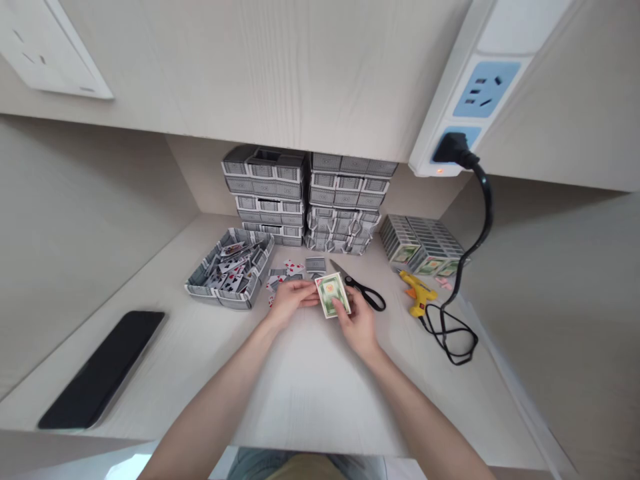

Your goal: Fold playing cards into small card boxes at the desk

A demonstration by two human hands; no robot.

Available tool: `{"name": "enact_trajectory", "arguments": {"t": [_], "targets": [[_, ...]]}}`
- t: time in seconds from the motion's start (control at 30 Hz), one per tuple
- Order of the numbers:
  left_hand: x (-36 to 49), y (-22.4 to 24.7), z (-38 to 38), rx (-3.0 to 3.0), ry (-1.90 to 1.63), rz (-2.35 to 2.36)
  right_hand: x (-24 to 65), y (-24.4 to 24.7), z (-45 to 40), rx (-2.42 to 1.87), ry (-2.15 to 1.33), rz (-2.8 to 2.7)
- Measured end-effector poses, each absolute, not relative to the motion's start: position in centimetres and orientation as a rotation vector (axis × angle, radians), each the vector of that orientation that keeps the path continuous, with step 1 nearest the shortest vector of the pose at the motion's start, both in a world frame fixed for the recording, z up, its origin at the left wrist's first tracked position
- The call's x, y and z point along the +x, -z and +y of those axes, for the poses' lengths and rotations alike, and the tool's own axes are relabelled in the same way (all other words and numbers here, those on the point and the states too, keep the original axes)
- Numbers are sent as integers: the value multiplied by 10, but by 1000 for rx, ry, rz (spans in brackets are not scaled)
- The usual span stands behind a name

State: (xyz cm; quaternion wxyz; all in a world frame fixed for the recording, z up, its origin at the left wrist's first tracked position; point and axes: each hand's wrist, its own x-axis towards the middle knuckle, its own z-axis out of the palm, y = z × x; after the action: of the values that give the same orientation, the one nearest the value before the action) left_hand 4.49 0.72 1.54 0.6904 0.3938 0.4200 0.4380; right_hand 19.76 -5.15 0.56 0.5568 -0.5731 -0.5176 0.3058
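Between my two hands is a green-and-cream playing card box (pixel 330 288), tilted a little above the desk. My right hand (pixel 361 325) grips its right side, thumb across the front. The fingers of my left hand (pixel 291 301) are pressed together at the box's left edge; their tips are partly hidden. Just behind lie loose playing cards (pixel 294 267), some face up, some showing grey backs. Black-handled scissors (pixel 367 293) lie beside my right hand, blades pointing away to the left.
A basket made of folded cards (pixel 220 298) holds loose cards at left. Behind are stacked card baskets (pixel 270 185). At right are more card boxes (pixel 425 243), a yellow glue gun (pixel 419 293) and its cord (pixel 487 220), plugged into a power strip (pixel 470 100). A black phone (pixel 103 370) lies front left.
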Motion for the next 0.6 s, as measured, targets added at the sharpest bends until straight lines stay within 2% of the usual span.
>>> {"name": "enact_trajectory", "arguments": {"t": [0.13, 0.27, 0.6], "targets": [[46, -15, 8, 885, -968, 950, 196, -5, -55, -1401, -575, -1361], [47, -16, 7, 893, -983, 965, 194, -3, -56, -1363, -616, -1384], [51, -20, 3, 978, -956, 950, 205, -16, -47, -1059, -1319, -874]]}}
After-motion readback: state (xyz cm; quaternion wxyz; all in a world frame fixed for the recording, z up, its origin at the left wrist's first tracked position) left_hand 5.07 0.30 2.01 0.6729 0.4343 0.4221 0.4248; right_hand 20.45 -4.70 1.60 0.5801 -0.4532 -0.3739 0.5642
